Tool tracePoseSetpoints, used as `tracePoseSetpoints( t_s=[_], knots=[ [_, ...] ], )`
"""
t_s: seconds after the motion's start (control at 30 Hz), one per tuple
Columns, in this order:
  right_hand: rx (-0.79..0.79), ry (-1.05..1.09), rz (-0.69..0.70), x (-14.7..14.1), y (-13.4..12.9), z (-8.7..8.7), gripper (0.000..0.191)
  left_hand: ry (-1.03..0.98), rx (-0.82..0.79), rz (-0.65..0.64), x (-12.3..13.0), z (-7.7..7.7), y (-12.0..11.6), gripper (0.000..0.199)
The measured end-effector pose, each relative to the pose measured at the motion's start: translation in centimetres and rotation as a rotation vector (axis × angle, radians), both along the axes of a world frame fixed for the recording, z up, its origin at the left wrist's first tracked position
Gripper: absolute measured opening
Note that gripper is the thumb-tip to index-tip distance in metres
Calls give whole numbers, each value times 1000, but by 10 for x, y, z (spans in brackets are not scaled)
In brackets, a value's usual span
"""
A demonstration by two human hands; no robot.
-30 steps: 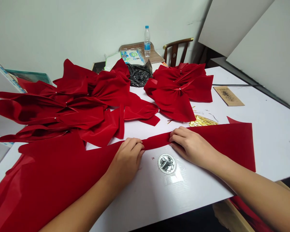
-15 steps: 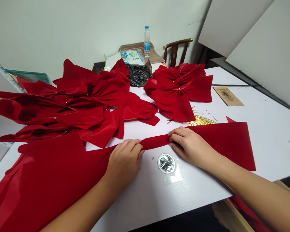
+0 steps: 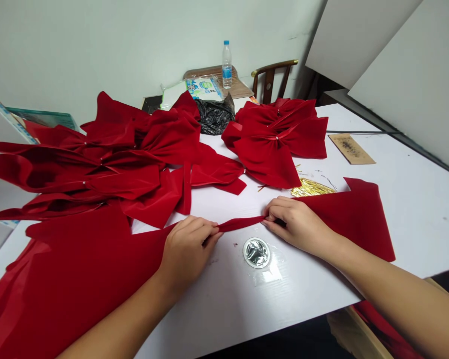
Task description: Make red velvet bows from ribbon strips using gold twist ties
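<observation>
A wide red velvet ribbon [image 3: 344, 219] lies across the white table, gathered into a thin twisted neck [image 3: 241, 224] between my hands. My left hand [image 3: 189, 252] grips the neck's left end, and the ribbon's broad left part [image 3: 78, 269] spreads beneath that wrist and over the table's left edge. My right hand [image 3: 295, 224] pinches the neck's right end, with the ribbon fanning out past it. Just below the neck, a round foil disc [image 3: 256, 252] sits on the table, touching neither hand.
Finished red velvet bows [image 3: 97, 169] are heaped ahead on the left, with another group [image 3: 273, 144] ahead on the right. Gold twist ties [image 3: 312, 188] lie beyond my right hand. A black plastic bag [image 3: 215, 117], water bottle [image 3: 226, 65], and wooden chair [image 3: 269, 82] stand farther back.
The ribbon's neck between my hands has narrowed into a thinner, tighter twist. The ribbon's right part has shifted slightly, and my hands have closed more tightly on the fabric.
</observation>
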State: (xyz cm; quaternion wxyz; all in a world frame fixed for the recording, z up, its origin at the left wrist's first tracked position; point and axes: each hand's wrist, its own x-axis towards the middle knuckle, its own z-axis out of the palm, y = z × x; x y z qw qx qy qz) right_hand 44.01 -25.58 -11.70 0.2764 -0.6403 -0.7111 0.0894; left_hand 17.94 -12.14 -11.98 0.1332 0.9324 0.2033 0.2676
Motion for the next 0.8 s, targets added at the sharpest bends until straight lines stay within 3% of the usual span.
tracePoseSetpoints(
  t_s=[0.2,0.33,0.47,0.53,0.63,0.8],
  knots=[
    [2,-15,-28,1,-1,-1,21,-25,-33,15,0,-1,0,16],
    [-5,-20,-38,0,-1,-2,5,16,-7,47,2,1,-2,24],
    [13,-52,6,-3,0,-3,23,123,59,97,4,6,-2,19],
    [-6,-84,21,-4,1,-2,25,149,67,57,6,8,-1,5],
    [-33,-111,6,-5,2,-1,24,212,95,-45,11,10,-1,16],
    [-17,-122,-8,-6,3,-1,20,320,144,-83,31,9,-9,35]
  ],
)
